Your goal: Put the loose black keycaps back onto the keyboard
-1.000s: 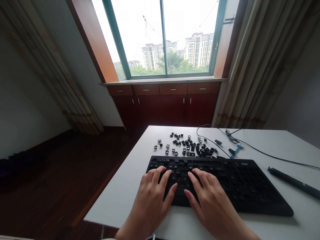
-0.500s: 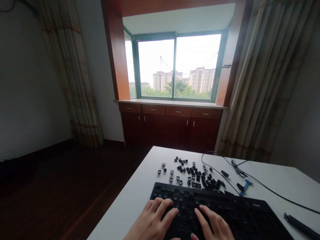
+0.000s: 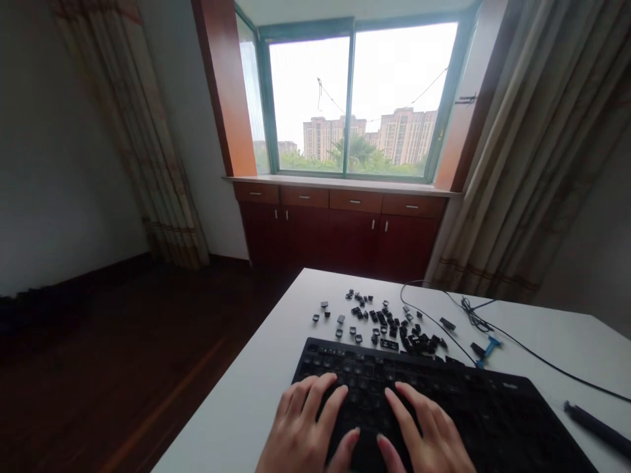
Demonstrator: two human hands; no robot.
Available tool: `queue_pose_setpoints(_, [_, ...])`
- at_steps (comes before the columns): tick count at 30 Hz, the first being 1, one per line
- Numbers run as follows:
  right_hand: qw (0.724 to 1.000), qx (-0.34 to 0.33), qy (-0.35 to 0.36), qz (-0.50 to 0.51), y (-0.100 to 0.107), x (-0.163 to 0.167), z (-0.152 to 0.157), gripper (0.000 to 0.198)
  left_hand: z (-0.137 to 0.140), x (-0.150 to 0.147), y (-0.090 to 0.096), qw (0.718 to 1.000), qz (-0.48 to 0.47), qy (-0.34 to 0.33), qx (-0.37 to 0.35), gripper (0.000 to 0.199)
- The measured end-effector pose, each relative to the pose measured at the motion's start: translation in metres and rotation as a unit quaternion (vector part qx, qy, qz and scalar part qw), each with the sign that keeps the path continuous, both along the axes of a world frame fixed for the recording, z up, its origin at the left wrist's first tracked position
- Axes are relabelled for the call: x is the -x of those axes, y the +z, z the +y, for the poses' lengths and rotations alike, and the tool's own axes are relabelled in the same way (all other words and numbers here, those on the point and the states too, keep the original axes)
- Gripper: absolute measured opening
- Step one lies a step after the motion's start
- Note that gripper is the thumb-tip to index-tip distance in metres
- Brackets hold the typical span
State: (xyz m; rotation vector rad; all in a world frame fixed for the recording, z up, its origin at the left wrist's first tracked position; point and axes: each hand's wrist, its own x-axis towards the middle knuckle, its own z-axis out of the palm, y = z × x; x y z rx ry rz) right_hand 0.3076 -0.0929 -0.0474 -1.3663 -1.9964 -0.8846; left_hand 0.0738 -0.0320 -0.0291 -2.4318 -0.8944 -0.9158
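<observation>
A black keyboard lies on the white table, and many of its keycaps look to be off. Over its left part rests my left hand, fingers apart and fingertips on the keys. My right hand lies to the right of it, also with spread fingers touching the keyboard. Both thumbs point toward each other near the front edge. Neither hand grips anything. Behind the keyboard, loose black keycaps are scattered in a cluster.
On the right sit a blue tool, a black cable and a black stick-like object. The white table ends at the left above a dark floor. A cabinet stands under the window.
The view has tipped down slightly, so the window and table sit higher and more of both hands and thumbs shows. The hands stay on the keyboard; the keycaps have not moved.
</observation>
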Motion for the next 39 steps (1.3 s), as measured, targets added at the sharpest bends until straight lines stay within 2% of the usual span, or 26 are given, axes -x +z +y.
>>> queue_pose_setpoints(2, [0.997,0.066,-0.011,0.031,0.013,0.004,-0.008,0.047,-0.012,-0.003,0.010,0.997,-0.014,0.036,0.072,0.038])
queue_pose_setpoints(4, [0.992,0.113,-0.014,0.056,0.022,0.009,-0.013,0.047,-0.019,-0.006,0.017,0.992,-0.030,0.046,0.118,0.037])
queue_pose_setpoints(10, [0.979,0.173,-0.030,0.107,0.026,0.019,-0.017,0.047,-0.025,-0.007,0.016,0.986,-0.039,0.028,0.160,0.034])
queue_pose_setpoints(18, [0.964,0.208,-0.081,0.144,0.029,0.034,-0.014,0.043,-0.026,-0.004,0.017,0.981,-0.046,0.014,0.186,0.036])
queue_pose_setpoints(24, [0.966,0.210,-0.071,0.133,0.025,0.031,-0.019,0.049,-0.026,-0.005,0.018,0.978,-0.048,0.013,0.202,0.037])
queue_pose_setpoints(39, [0.963,0.217,-0.073,0.144,0.026,0.031,-0.020,0.047,-0.027,-0.006,0.022,0.976,-0.043,0.012,0.214,0.037])
